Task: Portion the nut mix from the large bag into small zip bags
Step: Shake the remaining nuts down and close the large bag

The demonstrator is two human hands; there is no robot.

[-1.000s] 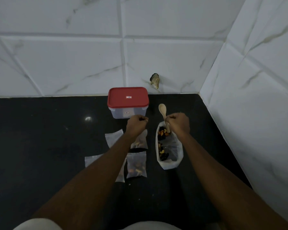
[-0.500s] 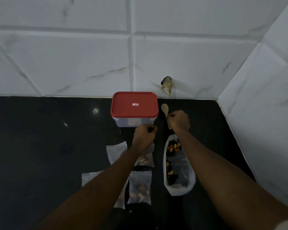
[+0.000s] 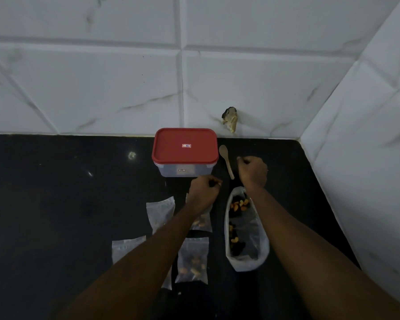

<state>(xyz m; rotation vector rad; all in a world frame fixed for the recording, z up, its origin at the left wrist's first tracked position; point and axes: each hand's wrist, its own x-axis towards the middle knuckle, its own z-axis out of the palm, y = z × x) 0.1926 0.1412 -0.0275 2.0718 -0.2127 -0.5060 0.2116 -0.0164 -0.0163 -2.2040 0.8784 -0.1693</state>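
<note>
While the large bag [image 3: 246, 229] of nut mix is laid on the black counter [image 3: 56, 204] near its right edge, its long axis is run toward the back wall, mouth pointed away. The right hand [image 3: 252, 170] is curled shut beside a wooden spoon [image 3: 226, 161]; whether anything is gripped cannot be told. A part-filled small zip bag [image 3: 202, 224] is pinched at its top by the left hand [image 3: 203, 192], before a red-lidded container [image 3: 185, 152].

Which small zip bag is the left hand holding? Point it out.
The upper bag beside the big nut bag: the left hand pinches its top. The filled bag and two empty-looking ones lie untouched.
</note>
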